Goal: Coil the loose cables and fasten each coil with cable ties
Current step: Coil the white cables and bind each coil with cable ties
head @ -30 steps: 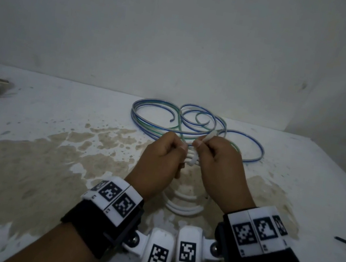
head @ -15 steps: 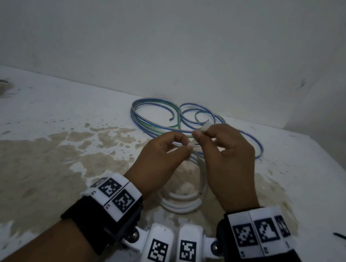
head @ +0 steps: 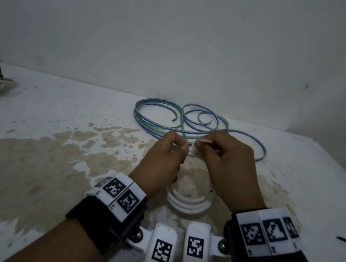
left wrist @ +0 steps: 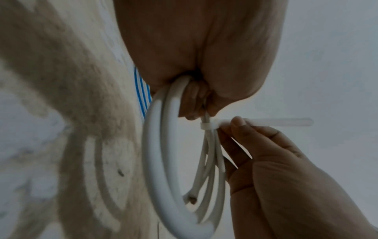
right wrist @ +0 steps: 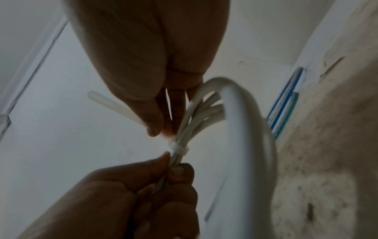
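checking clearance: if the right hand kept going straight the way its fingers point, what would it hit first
Probably the left hand: the right hand, pinching the cable tie on the white cable coil, points leftward at it, almost touching. Depth is uncertain.

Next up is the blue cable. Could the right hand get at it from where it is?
Probably not yet: the right hand pinches the tie on the white coil. Once freed, the blue cable lies just beyond, with nothing between.
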